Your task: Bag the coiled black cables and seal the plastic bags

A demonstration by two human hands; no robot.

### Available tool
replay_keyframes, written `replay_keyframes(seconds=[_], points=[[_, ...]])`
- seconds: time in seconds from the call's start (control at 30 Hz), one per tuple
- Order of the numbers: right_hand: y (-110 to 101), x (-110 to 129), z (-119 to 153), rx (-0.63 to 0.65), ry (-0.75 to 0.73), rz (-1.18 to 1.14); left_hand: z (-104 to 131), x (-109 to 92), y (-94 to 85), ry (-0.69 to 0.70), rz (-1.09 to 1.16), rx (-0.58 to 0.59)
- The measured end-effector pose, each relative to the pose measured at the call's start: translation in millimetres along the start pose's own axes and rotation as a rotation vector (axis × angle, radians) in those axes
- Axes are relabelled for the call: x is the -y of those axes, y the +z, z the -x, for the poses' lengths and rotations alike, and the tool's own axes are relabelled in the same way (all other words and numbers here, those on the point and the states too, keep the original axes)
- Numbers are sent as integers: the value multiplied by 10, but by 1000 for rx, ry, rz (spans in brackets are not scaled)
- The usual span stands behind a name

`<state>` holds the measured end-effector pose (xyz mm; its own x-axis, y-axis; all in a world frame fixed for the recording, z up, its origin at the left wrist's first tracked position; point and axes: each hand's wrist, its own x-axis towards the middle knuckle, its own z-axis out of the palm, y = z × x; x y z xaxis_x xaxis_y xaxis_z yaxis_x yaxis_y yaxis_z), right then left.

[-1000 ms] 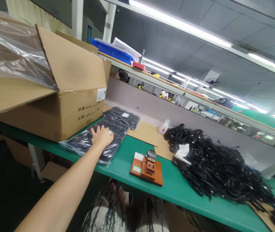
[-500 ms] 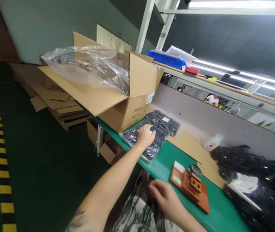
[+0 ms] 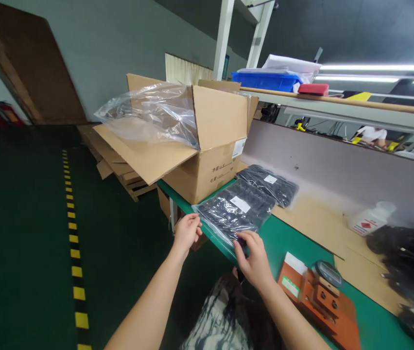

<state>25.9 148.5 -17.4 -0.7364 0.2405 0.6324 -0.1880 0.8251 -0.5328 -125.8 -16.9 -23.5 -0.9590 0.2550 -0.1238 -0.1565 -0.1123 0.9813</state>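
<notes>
A clear plastic bag of black cables [image 3: 225, 211] with a white label lies flat on the green tabletop, in front of an open carton. My left hand [image 3: 188, 232] pinches the near left corner of this bag between thumb and fingers. At the bag's near right edge, my right hand [image 3: 251, 253] has its thumb and fingertips on the plastic, fingers curled and a little apart. Behind it lies a second labelled bag of black cables [image 3: 283, 187], touched by neither hand.
The carton [image 3: 214, 170] with plastic liner stands at the table's far left end. An orange fixture with a dial [image 3: 323, 301] sits at the right, near a white bottle [image 3: 370, 221] and black cables [image 3: 407, 257]. A blue tray [image 3: 265, 81] rests on the shelf.
My left hand has moved from the top of the bag to its near left corner. My right hand has come up from my lap to the bag. The view has turned left.
</notes>
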Motion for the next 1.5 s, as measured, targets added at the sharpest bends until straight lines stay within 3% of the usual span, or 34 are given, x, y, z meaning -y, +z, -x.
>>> replay_keyframes(seconds=[0.2, 0.83, 1.1, 1.5], points=[[-16, -40, -7, -59, 41, -33, 20, -88, -36, -41, -27, 6], [-57, -22, -27, -94, 76, -114, -24, -61, 110, -14, -238, -53], [-38, -70, -26, -146, 137, -66, 88, -201, 122, -131, -150, 83], [-65, -40, -46, -127, 177, -80, 221, -288, 159, -268, -21, 247]])
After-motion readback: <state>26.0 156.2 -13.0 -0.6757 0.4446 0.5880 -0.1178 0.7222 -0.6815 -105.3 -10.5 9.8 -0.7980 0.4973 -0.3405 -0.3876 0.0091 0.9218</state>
